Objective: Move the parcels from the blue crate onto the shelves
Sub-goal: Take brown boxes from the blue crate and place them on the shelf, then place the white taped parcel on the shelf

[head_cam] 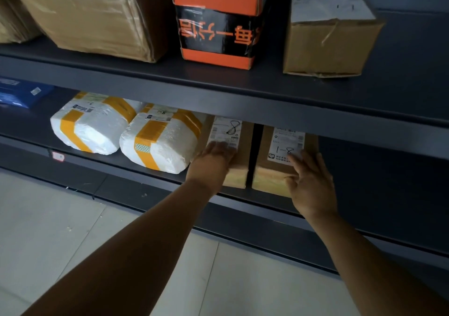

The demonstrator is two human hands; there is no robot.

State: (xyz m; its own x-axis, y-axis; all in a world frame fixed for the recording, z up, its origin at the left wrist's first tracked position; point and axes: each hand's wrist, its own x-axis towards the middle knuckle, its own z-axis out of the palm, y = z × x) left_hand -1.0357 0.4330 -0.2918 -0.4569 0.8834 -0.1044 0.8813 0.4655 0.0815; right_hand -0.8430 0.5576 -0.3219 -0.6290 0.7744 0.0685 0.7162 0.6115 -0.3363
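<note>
The dark grey lower shelf (pixel 126 170) stands over a pale tiled floor (pixel 48 218). On it, a brown parcel (pixel 277 170) with a black band lies right of two white foam boxes (pixel 158 143). The left hand (pixel 213 160) lies flat on the parcel, the right hand (pixel 313 184) touches it with fingers spread wide. Above the parcel, the upper shelf (pixel 243 89) carries an orange-black box (pixel 218 24) and cardboard boxes.

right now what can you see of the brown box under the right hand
The brown cardboard box sits on the lower shelf, its front near the edge. A white label marked "1-8" lies on top. The right hand rests open on its front right corner. A narrow gap separates it from the neighbouring box.
</note>
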